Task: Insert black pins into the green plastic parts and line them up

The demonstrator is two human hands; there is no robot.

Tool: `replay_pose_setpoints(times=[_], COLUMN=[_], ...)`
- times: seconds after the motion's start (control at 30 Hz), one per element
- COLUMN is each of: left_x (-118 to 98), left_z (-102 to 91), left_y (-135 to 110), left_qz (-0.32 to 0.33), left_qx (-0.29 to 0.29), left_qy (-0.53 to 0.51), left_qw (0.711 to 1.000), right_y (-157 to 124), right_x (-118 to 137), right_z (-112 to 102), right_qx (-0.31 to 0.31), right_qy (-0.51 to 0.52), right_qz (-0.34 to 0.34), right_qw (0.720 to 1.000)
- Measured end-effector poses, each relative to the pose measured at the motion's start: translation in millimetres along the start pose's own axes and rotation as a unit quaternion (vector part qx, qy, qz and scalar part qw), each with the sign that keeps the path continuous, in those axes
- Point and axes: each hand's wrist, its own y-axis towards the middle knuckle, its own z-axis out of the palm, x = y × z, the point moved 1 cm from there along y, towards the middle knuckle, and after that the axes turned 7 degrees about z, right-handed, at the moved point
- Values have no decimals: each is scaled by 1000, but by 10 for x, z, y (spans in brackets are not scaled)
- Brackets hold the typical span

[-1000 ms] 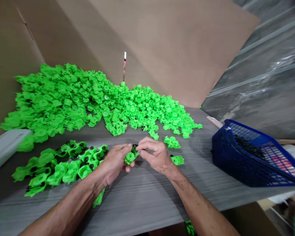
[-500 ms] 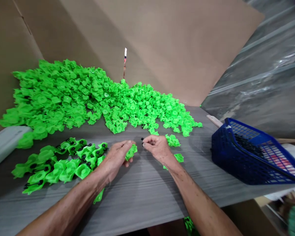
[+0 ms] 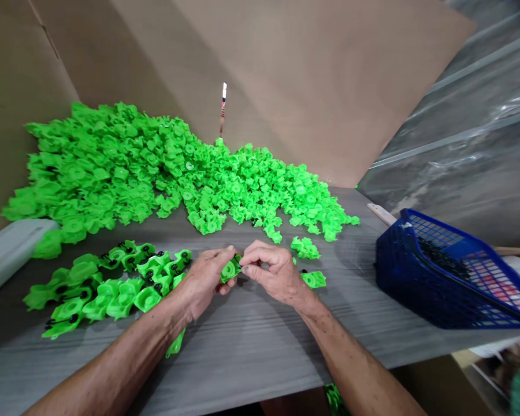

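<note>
My left hand (image 3: pixel 210 273) is closed on a bright green plastic toy car body (image 3: pixel 229 271), held just above the table. The fingers of my right hand (image 3: pixel 272 268) pinch at its right edge, where a small dark bit of a black wheel axle shows; most of it is hidden by the fingertips. To the left lie rows of green pieces (image 3: pixel 125 297), several with black wheel axles (image 3: pixel 71 319) on them. Right of my right hand are two loose green pieces, one (image 3: pixel 305 248) farther back and another (image 3: pixel 314 280) nearer.
A large heap of green pieces (image 3: pixel 112 167) runs along the brown back panel (image 3: pixel 307 86). At the right stands a blue basket (image 3: pixel 416 277) with many black parts (image 3: pixel 442 257) inside. A pale container (image 3: pixel 15 248) lies at the left on the grey table (image 3: pixel 242 358).
My right hand has moved left with the black wheel axle, from apart to touching the green piece. My left hand still holds that piece. The view has shifted slightly.
</note>
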Motion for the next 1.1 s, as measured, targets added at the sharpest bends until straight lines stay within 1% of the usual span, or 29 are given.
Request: replay_pose_setpoints(times=[0.23,0.43,0.53,0.63,0.73,0.9,1.03,1.1], left_x=[-54,-52,-44,-21,6,14,1,9], left_z=[5,-9,-17,-29,-37,-23,-2,-3], left_y=[-4,1,4,16,27,17,3,3], left_qz=[-5,2,3,6,18,36,67,87], left_qx=[-16,-7,-5,9,19,-1,-11,-15], left_qy=[-17,-21,-10,7,22,21,22,40], left_qw=[1000,1000,1000,1000,999,999,997,995], right_y=[-4,-10,-14,-21,-33,-40,-32,-31], right_x=[31,13,24,37,41,67,89,91], right_z=[-13,-9,-5,6,20,31,40,47], right_qx=[0,6,10,11,4,-6,-21,-28], right_qy=[1,-9,-24,-40,-33,-4,21,34], right_qz=[-14,-16,-20,-22,-22,5,25,31], right_qw=[1000,1000,999,999,999,1000,999,999])
